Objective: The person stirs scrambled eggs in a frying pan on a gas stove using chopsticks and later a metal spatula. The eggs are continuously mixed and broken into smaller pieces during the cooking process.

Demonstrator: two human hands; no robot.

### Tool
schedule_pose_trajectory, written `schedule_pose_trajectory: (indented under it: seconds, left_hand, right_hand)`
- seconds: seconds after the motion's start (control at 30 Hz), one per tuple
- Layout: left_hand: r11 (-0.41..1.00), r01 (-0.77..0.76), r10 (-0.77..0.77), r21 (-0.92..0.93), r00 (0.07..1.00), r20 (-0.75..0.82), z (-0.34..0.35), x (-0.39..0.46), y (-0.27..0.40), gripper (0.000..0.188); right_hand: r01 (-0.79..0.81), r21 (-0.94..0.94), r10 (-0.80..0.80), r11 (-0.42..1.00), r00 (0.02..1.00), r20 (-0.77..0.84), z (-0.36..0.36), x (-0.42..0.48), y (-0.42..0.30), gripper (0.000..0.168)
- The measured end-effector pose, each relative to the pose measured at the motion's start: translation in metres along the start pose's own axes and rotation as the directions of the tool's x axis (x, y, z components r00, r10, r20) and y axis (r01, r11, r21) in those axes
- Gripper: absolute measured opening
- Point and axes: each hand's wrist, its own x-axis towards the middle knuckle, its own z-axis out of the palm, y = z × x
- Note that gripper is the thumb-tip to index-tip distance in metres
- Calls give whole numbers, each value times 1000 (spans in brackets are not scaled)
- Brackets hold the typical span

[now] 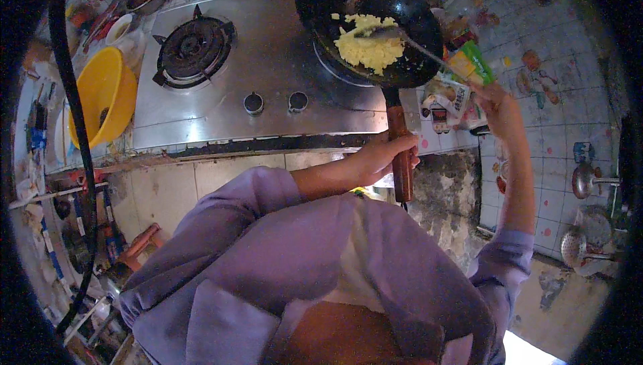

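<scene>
My left hand (pixel 389 156) is closed around the brown wooden handle (pixel 400 174) of a black wok (pixel 422 28). The wok sits over the right burner of a steel gas stove (pixel 266 38) and looks tilted. In it lies a heap of yellow, crumbly food that looks like scrambled egg (pixel 369 53). My right hand (pixel 495 106), to the right of the wok, grips the far end of a metal spatula (pixel 427 53). The spatula's blade rests on the yellow food.
The bare left burner (pixel 191 48) and two control knobs (pixel 253 102) are on the stove. A yellow plastic basin (pixel 103 96) stands at its left. Food packets (pixel 472 63) lie right of the wok. A ladle (pixel 582 180) and a skimmer (pixel 573 245) hang on the tiled wall.
</scene>
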Motion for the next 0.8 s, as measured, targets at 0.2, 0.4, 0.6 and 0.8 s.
schedule_pose_trajectory:
  seconds: [0.2, 0.4, 0.6, 0.8]
  left_hand:
    - [1000, -20, 20, 5, 1000, 5, -1, 2, -4, 20]
    - [999, -53, 53, -4, 999, 4, -2, -1, -5, 22]
    - [999, -36, 36, 11, 999, -35, 1, -3, -3, 23]
    - [999, -28, 27, 25, 999, 23, -2, 2, -5, 25]
  right_hand:
    - [-94, -122, 89, 988, 995, -53, 23, 2, -26, 26]
    - [-240, 294, 234, 925, 971, 57, -1, -24, -54, 20]
    - [-163, 189, 167, 968, 986, -3, -7, -12, -44, 19]
    - [-171, 156, 168, 973, 985, 36, 13, -17, -48, 19]
